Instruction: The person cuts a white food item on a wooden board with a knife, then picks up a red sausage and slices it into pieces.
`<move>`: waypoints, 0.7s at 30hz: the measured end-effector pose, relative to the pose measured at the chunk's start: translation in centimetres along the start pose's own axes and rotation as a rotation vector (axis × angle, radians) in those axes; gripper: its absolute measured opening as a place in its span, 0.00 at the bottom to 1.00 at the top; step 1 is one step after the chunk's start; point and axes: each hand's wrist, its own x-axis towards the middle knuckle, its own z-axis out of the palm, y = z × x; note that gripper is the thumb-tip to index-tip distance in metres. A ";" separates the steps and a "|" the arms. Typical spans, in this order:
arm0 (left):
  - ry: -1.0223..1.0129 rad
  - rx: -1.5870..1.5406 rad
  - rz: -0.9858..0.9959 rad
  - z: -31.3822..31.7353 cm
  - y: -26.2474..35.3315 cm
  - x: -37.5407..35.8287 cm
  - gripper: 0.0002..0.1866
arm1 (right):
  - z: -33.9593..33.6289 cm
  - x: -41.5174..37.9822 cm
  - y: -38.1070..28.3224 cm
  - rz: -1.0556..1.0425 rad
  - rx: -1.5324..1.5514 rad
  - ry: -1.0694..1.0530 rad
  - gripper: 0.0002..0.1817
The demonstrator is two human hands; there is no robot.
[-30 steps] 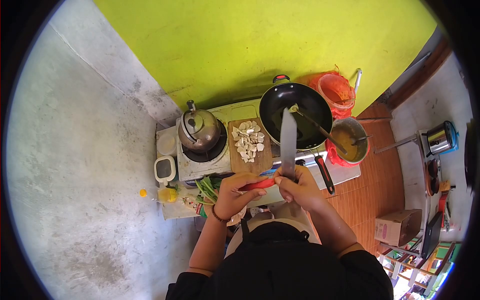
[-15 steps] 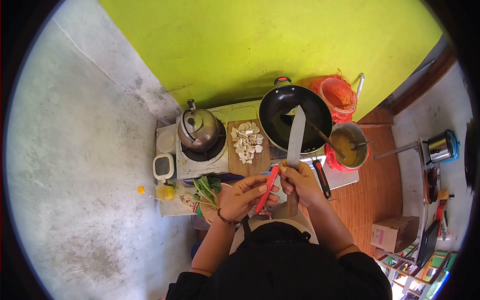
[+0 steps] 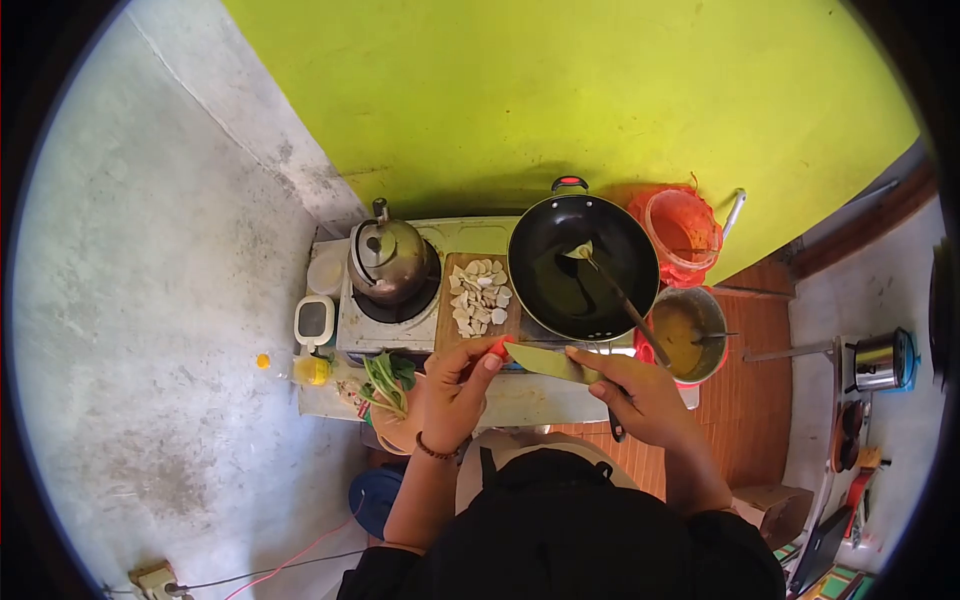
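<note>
My left hand (image 3: pixel 456 388) is closed round a red sausage (image 3: pixel 501 346), of which only the end shows past the fingertips. In my right hand (image 3: pixel 642 396) is a broad-bladed kitchen knife (image 3: pixel 548 361), its tip pointing left and touching or very near that end. The knife's handle is hidden in the fist. Just beyond the hands lies a wooden cutting board (image 3: pixel 455 332) bearing many pale, thin slices (image 3: pixel 479 297). Below my left wrist, green leafy vegetables (image 3: pixel 388 383) rest on a round container.
A black wok (image 3: pixel 545 225) with dark liquid and a spatula (image 3: pixel 630 306) sits on the stove, right of a metal kettle (image 3: pixel 388 262). Farther right are a red-wrapped bucket (image 3: pixel 684 225) and a pot of yellowish liquid (image 3: pixel 681 337). An oil bottle (image 3: pixel 313 371) stands at left.
The knife has swung from upright to nearly level, its tip now at the sausage's end. My left hand has moved left and upward. The view has shifted, showing more floor at lower left.
</note>
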 end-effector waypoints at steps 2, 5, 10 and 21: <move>0.020 0.115 0.007 0.0 0.3 0.1 0.12 | -0.5 0.2 0.3 -0.002 -0.065 -0.002 0.22; -0.002 0.364 0.060 -1.0 0.6 0.4 0.13 | -0.7 0.8 0.6 -0.009 -0.115 -0.020 0.22; -0.047 0.469 0.107 -2.6 1.1 1.1 0.12 | -0.7 1.8 0.1 -0.046 -0.129 -0.053 0.23; 0.004 0.825 0.298 -4.6 3.0 2.2 0.08 | 3.0 2.5 -0.5 0.055 -0.093 -0.042 0.21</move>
